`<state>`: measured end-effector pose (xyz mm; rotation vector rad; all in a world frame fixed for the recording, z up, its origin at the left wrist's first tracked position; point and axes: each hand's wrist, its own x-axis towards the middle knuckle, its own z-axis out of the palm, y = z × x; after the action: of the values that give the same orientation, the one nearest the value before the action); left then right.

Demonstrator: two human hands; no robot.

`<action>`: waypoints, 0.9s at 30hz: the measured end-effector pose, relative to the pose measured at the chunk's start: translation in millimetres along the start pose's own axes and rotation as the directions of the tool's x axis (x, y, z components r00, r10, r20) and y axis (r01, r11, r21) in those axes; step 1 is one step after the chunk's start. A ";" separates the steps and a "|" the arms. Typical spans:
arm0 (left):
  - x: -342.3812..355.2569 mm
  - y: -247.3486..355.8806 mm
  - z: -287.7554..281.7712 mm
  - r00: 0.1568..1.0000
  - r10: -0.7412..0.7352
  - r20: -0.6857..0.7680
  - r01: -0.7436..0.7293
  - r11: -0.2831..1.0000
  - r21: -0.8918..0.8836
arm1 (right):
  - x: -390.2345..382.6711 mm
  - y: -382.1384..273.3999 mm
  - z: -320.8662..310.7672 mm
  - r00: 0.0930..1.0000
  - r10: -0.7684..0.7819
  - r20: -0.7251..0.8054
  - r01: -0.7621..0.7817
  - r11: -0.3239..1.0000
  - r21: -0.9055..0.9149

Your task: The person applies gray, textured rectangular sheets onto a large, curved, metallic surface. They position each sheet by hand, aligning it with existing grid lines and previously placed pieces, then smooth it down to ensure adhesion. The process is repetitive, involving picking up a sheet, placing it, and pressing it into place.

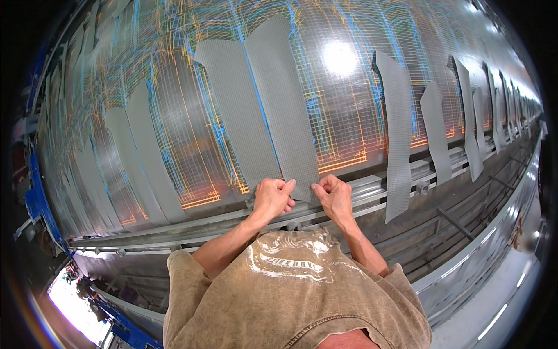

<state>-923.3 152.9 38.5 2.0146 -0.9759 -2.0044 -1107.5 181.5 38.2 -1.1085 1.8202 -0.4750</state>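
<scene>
In front of me two long grey panels of thin, finely checked sheet lie side by side on a shiny metal table, a left panel (235, 104) and a right panel (285, 99). A narrow gap with blue line marks runs between them. My left hand (271, 199) is closed, thumb and fingers pinching the near end of the right panel at its left corner. My right hand (334, 199) pinches the same end at its right corner. The end of this panel hangs a little over the table's near edge between my hands. My fingertips partly hide the corners.
The metal table (360, 110) carries blue, orange and yellow grid lines. To the right, a grey strip (397, 134) and several more overhang the metal edge rail (372, 191). More grey panels (142, 151) lie on the left. A blue frame (43, 203) stands at far left.
</scene>
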 end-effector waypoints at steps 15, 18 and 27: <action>-4.3 -14.3 2.9 0.958 0.242 -0.153 -0.159 0.893 0.421 | 11.3 -30.6 -8.6 0.835 -0.549 0.035 0.500 0.731 -0.465; -2.4 -10.2 2.9 0.961 0.246 -0.124 -0.173 0.890 0.423 | 50.9 -35.6 3.8 0.628 -0.739 0.243 0.740 0.471 -0.479; -4.1 -16.2 2.9 0.952 0.274 -0.135 -0.198 0.890 0.411 | 185.4 -93.7 44.0 0.453 -0.838 0.305 0.792 0.221 -0.569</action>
<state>-920.1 168.7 33.1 2.0918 -1.5950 -1.5500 -1055.4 -18.0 -12.3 -2.6595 1.2673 -0.4579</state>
